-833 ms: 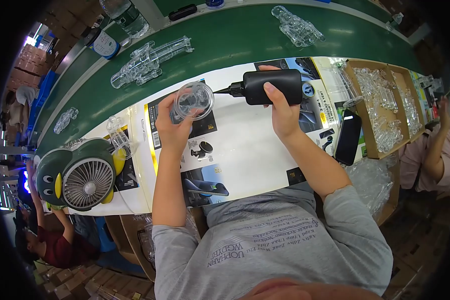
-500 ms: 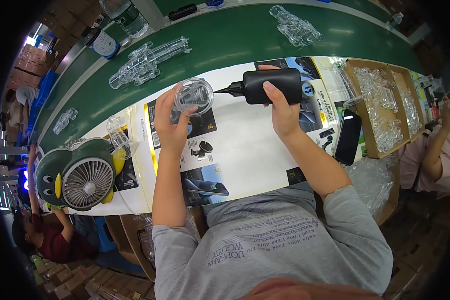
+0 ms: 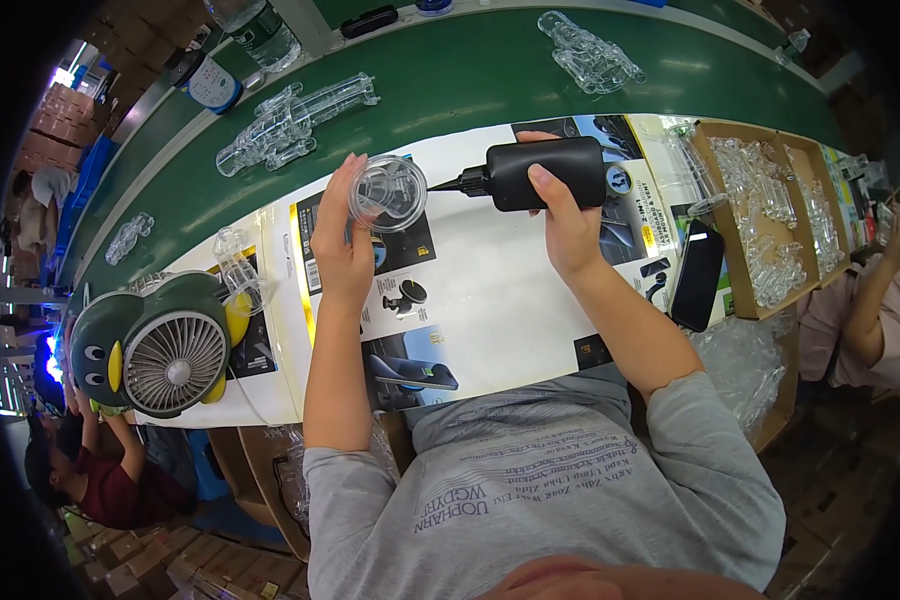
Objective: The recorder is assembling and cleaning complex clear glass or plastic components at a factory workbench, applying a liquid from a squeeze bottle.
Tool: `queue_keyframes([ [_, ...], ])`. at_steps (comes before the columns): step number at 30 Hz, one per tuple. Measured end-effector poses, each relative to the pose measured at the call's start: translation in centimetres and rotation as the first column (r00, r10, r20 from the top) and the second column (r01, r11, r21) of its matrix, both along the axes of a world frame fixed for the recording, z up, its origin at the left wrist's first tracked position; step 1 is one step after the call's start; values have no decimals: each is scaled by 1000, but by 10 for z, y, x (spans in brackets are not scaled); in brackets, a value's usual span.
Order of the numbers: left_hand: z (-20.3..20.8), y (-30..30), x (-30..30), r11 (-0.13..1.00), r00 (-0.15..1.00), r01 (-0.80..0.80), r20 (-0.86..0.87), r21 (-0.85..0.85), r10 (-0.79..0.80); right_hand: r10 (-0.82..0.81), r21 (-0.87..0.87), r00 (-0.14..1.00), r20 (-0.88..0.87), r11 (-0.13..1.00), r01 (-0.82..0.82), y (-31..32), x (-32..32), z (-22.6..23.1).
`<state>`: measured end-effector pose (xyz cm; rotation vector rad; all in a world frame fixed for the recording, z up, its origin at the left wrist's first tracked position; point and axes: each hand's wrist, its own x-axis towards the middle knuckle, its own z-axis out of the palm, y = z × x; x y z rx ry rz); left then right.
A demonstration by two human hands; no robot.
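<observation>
My left hand (image 3: 343, 240) is closed on a clear round plastic piece (image 3: 390, 194) with a wide circular rim, held above the printed sheet. In my right hand (image 3: 570, 222) lies a black squeeze bottle (image 3: 547, 173), tipped sideways with its thin nozzle pointing left. The nozzle tip is at the rim of the clear piece; whether it touches cannot be made out. My right thumb rests on the near face of the bottle, and the other fingers are mostly hidden behind it.
A green penguin-shaped fan (image 3: 155, 345) stands at left beside a clear part (image 3: 238, 265). Clear assemblies (image 3: 295, 125) (image 3: 588, 52) lie on the green table. At right are a black phone (image 3: 697, 275) and a cardboard box (image 3: 715, 150) of clear parts. Co-workers sit on both sides.
The clear piece has turned slightly in my left hand, whose fingers and thumb have shifted along its edge. The bottle has hardly moved.
</observation>
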<state>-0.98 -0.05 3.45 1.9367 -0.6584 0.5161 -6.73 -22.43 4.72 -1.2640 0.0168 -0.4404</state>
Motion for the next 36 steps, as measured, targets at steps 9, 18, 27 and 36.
queue_keyframes([
  [9,0,0,0,999,1000,18,-22,34,-18,-8,3,1000,12,1000,8,-1,0,1],
  [18,0,0,0,996,997,44,55,79,-48,-9,28,1000,1,1000,9,-1,0,2],
  [27,0,-1,0,984,995,78,42,158,-86,-20,31,1000,-14,999,21,-4,0,4],
  [36,1,-6,-1,988,994,94,47,127,-100,-16,34,1000,-1,999,16,-6,2,3],
])
